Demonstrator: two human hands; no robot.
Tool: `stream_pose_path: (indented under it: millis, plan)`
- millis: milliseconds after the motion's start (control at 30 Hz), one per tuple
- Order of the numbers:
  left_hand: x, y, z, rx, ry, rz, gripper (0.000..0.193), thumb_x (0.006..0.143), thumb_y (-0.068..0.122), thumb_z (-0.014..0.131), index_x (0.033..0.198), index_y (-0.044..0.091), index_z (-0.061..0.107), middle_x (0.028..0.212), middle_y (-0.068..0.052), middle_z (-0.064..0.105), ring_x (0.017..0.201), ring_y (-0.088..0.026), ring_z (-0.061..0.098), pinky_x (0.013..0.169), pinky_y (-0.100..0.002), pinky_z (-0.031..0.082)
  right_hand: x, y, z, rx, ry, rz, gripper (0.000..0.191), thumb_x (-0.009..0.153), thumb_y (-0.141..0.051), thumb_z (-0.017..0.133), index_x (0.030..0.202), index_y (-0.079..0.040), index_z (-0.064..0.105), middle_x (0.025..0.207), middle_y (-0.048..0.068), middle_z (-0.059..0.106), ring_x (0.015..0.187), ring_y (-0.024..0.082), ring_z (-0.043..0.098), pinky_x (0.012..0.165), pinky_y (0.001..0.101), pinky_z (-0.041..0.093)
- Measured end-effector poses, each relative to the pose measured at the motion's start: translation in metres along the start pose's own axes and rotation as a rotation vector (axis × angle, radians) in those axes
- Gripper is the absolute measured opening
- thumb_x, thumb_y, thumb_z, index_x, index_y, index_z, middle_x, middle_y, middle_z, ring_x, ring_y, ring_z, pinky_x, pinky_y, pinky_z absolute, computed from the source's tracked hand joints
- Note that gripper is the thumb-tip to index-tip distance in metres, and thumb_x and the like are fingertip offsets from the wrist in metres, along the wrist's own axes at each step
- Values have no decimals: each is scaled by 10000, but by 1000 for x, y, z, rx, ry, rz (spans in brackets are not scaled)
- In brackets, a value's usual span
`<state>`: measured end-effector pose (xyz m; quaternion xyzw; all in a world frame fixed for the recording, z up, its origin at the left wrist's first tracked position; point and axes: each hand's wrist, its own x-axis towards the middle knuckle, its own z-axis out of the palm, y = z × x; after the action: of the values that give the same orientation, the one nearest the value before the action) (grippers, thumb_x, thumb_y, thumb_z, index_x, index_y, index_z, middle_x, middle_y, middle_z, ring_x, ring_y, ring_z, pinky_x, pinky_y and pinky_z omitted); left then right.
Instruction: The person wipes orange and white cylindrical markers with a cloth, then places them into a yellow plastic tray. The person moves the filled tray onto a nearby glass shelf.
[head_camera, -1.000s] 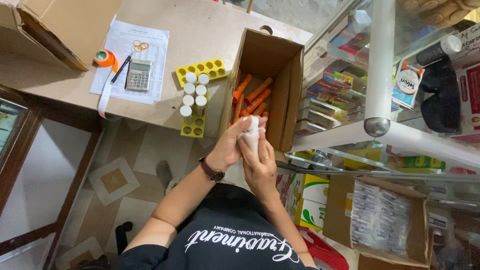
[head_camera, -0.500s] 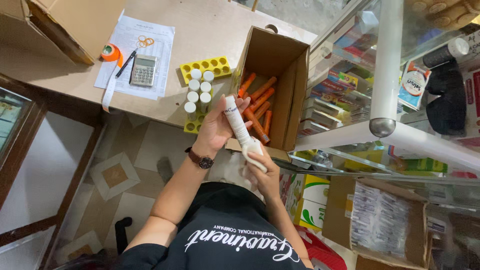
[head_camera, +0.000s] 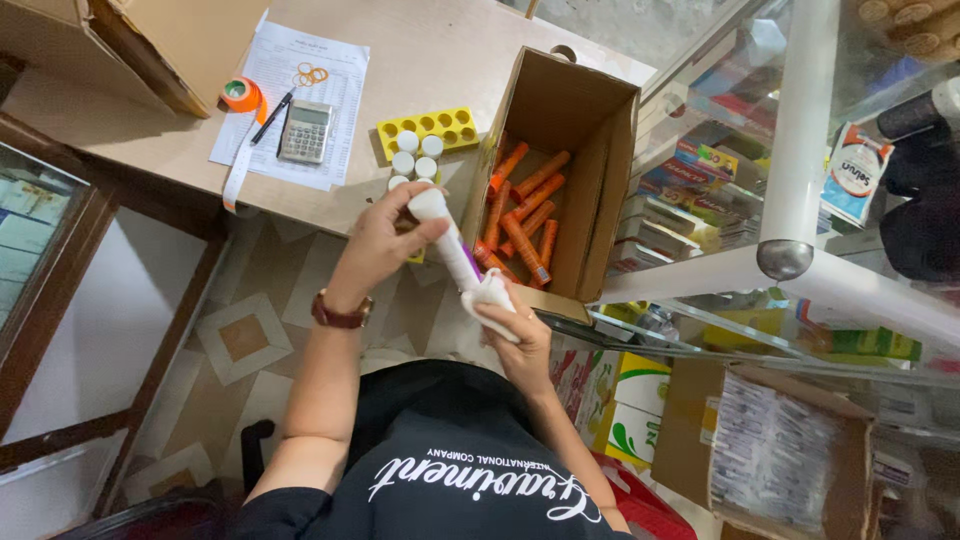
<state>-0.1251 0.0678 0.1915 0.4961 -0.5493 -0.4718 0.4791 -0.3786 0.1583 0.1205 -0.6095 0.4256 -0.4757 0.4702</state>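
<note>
We held a white tube (head_camera: 452, 245) slanted in the air, just in front of the open cardboard box (head_camera: 600, 130). Our left hand (head_camera: 385, 240) had its grip pinched on the capped top, and our right hand (head_camera: 512, 325) was closed on the lower end, where a white wrap was bunched. Several orange tubes (head_camera: 525, 215) already lay in the box. On the worktop (head_camera: 180, 150), the yellow tray (head_camera: 430, 128) showed some white caps and some empty holes.
</note>
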Motion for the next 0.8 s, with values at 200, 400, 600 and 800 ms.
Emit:
stream_pose_path:
  millis: [200, 400, 600, 800]
  plan:
    - [8, -9, -31, 170, -13, 77, 410, 871, 120, 797, 1254, 100, 654, 1059, -59, 745, 938, -129, 743, 799, -284, 598, 9, 16, -23, -123, 303, 32, 300, 921, 31, 701, 1194, -83, 752, 1481, 192, 599, 1257, 222, 642, 988, 324, 582]
    - [42, -74, -35, 436, -66, 200, 407, 847, 29, 777, 1225, 111, 650, 1134, -163, 717, 1042, -328, 704, 876, -416, 535, 7, 20, -30, 27, 387, 112, 294, 924, 41, 685, 1213, 8, 724, 1433, 142, 632, 1234, 187, 632, 1029, 282, 494]
    - [63, -146, -33, 492, -93, 242, 398, 838, 18, 723, 1204, 156, 645, 1140, -113, 614, 1060, -364, 653, 884, -442, 538, 11, 24, -25, 7, 408, 100, 283, 930, 55, 680, 1209, 24, 718, 1417, 138, 638, 1225, 186, 634, 1030, 282, 497]
    - [69, -191, -29, 788, -105, 295, 445, 802, 4, 731, 1185, 221, 668, 1130, -38, 640, 1138, -313, 598, 895, -468, 494, 11, 24, -28, 43, 407, 106, 294, 927, 66, 667, 1215, 23, 711, 1442, 142, 615, 1222, 190, 629, 1010, 280, 502]
